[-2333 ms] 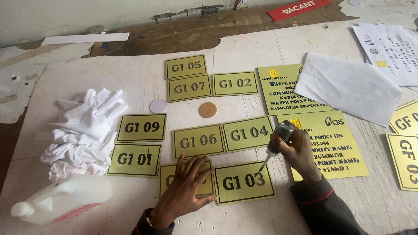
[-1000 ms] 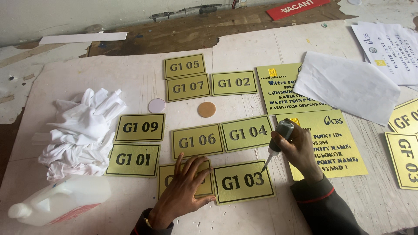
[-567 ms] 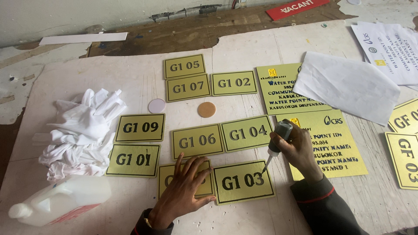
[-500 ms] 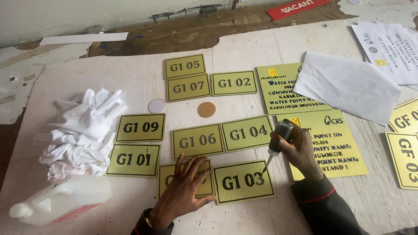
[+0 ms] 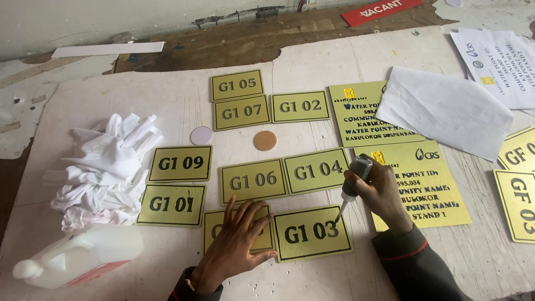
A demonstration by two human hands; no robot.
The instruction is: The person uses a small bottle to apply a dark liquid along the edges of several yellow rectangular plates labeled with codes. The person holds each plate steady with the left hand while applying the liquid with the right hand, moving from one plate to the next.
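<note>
- Plate (image 5: 312, 233), a yellow rectangle with black characters, lies at the near edge of the board (image 5: 100, 97), just right of the left hand (image 5: 241, 239) and just left of the right hand (image 5: 379, 192).
- Compared with the earlier pictures, almost nothing differs: the plate sits in the same spot, both hands keep their places, and the tool's tip stays at the plate's right end.
- That steadiness reads, as a judgement, like slow, fine work on one spot of the plate's last character rather than a change of plate.
- Right hand is clamped around a small grey tool (image 5: 352, 181) with a thin pointed tip; the tip meets the plate's upper right part, though whether it truly touches the surface cannot be told.
- Left hand lies flat with fingers spread on a neighbouring plate (image 5: 216, 227), covering most of its face; its thumb reaches the left edge of the worked plate. It grips nothing; it presses down.
- Other yellow plates (image 5: 253, 181) lie in loose rows toward the middle of the board, none overlapping the worked one.
- Two small discs, one white (image 5: 202, 135) and one tan (image 5: 265, 140), sit between the rows.
- White cloth (image 5: 106, 167) is bunched at the left side of the board, with a white plastic jug (image 5: 78, 257) on its side at the near left corner.
- Larger yellow signs (image 5: 432, 184) and white paper (image 5: 446, 111) lie toward the right edge, and the right hand rests partly over one of those signs.
</note>
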